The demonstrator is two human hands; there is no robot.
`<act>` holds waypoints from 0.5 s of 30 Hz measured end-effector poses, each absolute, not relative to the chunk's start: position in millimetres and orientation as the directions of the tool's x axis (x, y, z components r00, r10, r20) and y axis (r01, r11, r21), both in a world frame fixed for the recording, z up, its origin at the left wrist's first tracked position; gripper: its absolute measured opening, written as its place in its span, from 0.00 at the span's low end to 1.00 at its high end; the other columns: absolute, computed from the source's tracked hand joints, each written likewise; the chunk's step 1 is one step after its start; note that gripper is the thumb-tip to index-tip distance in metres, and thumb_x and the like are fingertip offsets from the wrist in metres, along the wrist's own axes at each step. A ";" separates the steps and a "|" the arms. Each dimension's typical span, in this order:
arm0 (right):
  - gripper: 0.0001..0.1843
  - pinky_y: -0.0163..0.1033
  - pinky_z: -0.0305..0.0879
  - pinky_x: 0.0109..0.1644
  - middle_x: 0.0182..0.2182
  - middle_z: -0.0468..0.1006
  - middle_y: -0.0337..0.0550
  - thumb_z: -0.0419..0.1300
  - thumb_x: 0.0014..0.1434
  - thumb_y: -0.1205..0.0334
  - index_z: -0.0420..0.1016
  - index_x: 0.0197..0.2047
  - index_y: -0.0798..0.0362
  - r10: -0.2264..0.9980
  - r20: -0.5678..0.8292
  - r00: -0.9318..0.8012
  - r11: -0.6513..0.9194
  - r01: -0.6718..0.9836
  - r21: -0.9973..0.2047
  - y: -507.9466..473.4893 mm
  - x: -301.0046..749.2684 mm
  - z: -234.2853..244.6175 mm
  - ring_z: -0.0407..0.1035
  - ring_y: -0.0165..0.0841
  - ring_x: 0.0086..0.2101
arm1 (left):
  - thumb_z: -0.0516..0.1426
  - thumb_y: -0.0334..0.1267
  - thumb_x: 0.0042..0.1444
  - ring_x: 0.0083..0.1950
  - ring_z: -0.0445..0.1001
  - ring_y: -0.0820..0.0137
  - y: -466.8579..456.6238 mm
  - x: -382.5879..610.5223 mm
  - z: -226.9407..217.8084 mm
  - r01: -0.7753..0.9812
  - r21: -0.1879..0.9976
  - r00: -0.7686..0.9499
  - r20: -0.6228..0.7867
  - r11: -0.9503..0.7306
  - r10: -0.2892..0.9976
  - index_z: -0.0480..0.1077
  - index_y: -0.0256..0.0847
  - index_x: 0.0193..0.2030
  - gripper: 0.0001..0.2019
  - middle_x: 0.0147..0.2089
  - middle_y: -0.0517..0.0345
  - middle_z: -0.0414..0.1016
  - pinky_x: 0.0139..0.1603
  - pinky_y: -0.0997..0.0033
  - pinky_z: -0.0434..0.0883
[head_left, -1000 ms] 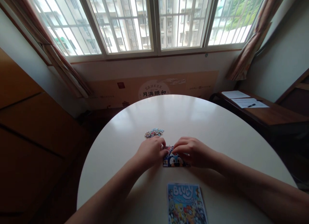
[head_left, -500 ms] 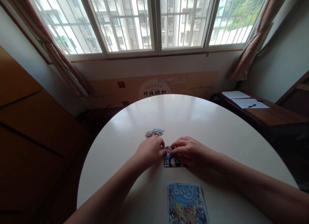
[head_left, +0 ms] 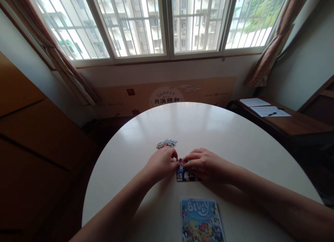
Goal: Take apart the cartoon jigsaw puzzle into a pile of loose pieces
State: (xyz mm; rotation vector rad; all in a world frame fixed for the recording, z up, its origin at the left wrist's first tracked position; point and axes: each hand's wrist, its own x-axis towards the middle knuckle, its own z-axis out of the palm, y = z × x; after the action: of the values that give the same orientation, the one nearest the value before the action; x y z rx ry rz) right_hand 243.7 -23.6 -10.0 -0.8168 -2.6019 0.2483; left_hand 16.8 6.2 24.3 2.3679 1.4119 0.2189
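A partly assembled jigsaw puzzle (head_left: 182, 175) with dark blue printing lies flat on the table under my hands. My left hand (head_left: 163, 162) is at its upper left edge, thumb and forefinger curled close together; whatever sits between them is too small to make out. Across the puzzle's right side rests my right hand (head_left: 205, 162), fingers stretched out over the pieces and hiding much of that side. Just beyond my left hand is a small heap of loose puzzle pieces (head_left: 167, 142). Nearer to me lies a colourful picture sheet marked "BLUEY" (head_left: 202, 219).
All of this is on a round white table (head_left: 229, 130). To the right, a brown wooden desk (head_left: 300, 122) bears papers (head_left: 270, 111) and dark pens. A brown cabinet (head_left: 33, 158) stands at the left, and a barred window (head_left: 138, 23) is ahead.
Both hands stay at the puzzle almost unmoved, with only slight shifts of the fingers. The view itself has moved a little.
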 end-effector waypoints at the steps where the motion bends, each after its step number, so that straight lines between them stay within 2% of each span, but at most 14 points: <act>1: 0.16 0.44 0.65 0.57 0.52 0.79 0.40 0.61 0.63 0.64 0.77 0.54 0.44 0.583 0.316 -0.749 0.811 0.511 -0.285 -24.0 243.7 -9.4 0.71 0.34 0.50 | 0.62 0.38 0.51 0.45 0.75 0.59 6.6 16.8 24.2 0.813 0.396 0.485 -0.054 -0.427 0.873 0.75 0.41 0.37 0.07 0.42 0.52 0.78 0.42 0.64 0.70; 8: 0.17 0.45 0.65 0.57 0.53 0.78 0.41 0.60 0.63 0.63 0.77 0.55 0.44 0.573 0.323 -0.753 0.818 0.500 -0.283 -23.5 245.5 -9.6 0.71 0.35 0.51 | 0.60 0.32 0.51 0.39 0.75 0.64 12.2 12.9 20.2 0.749 0.451 0.540 0.007 -0.485 0.842 0.76 0.42 0.36 0.06 0.38 0.56 0.78 0.43 0.66 0.70; 15: 0.17 0.46 0.65 0.58 0.54 0.78 0.38 0.60 0.63 0.63 0.76 0.55 0.43 0.579 0.306 -0.756 0.813 0.505 -0.291 -23.4 246.7 -11.8 0.70 0.35 0.52 | 0.59 0.31 0.52 0.37 0.74 0.65 14.8 9.8 16.7 0.725 0.436 0.572 0.049 -0.533 0.819 0.77 0.42 0.37 0.07 0.38 0.56 0.77 0.42 0.65 0.70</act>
State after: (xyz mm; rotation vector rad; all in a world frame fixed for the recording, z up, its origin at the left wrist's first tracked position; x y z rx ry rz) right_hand 246.7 -23.4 -11.8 -0.8157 -2.6140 0.2674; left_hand 9.8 14.8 16.7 2.4386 1.2542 0.3512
